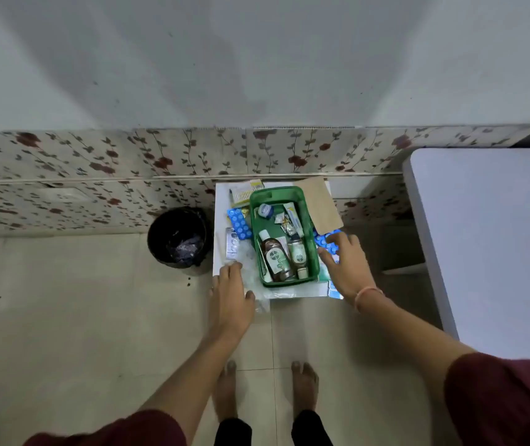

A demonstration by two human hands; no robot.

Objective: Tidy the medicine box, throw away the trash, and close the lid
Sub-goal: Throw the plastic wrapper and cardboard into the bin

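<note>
A green medicine box [309,220] stands open on a small white table [221,194]. Inside lie two brown bottles [274,257], a small round jar and sachets. Blue blister packs [239,224] and a silver strip [232,245] lie left of the box. My left hand [229,284] rests on clear crumpled plastic [254,275] at the table's front left corner, fingers spread. My right hand [345,262] reaches over a blue blister pack [324,240] right of the box, fingertips touching it. A brown flat piece [323,204], possibly the lid, leans at the back right.
A black trash bin [178,241] with a dark liner stands on the tiled floor left of the table. A white table or counter [488,236] is at the right. Floral wall tiles run behind. My bare feet [265,387] stand below the table.
</note>
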